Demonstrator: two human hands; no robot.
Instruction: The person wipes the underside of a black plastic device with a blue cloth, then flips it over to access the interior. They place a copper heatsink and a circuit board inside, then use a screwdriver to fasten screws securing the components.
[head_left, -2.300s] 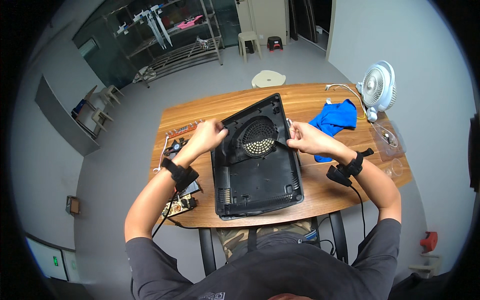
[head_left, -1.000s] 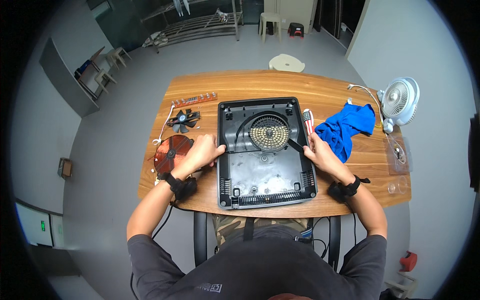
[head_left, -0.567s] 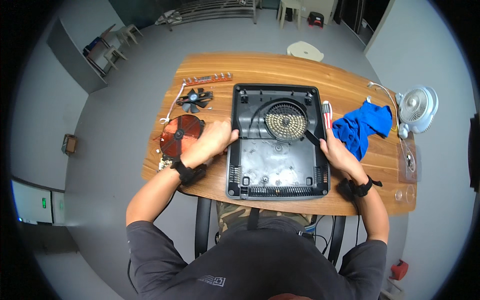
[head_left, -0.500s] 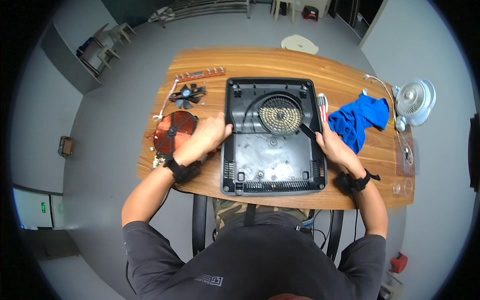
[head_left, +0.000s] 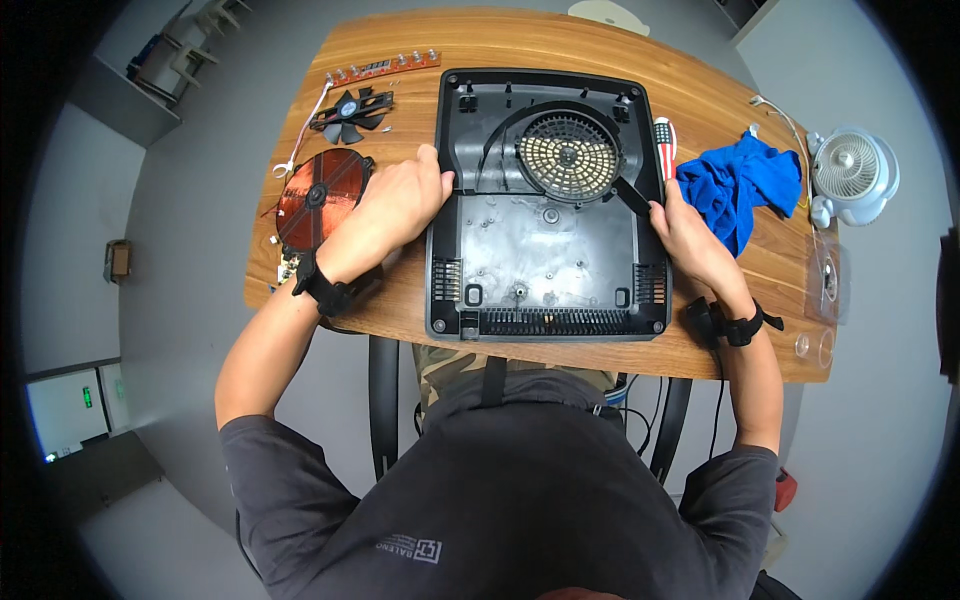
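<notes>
Black plastic case (head_left: 548, 240) lies open side up on the wooden table (head_left: 480, 40), close to the front edge, round grille (head_left: 568, 155) toward its far end. Left hand (head_left: 408, 197) grips its left side, thumb against the edge; right hand (head_left: 695, 235) holds its right side, fingers partly hidden. Writing: shirt (head_left: 520, 480) carries small pale lettering (head_left: 400, 548) beside a square mark (head_left: 429, 551); loose fan (head_left: 345, 130) has a round hub label (head_left: 347, 110), too small to read. Striped handle (head_left: 665, 140) and blue cloth (head_left: 740, 185) sit right of the case.
</notes>
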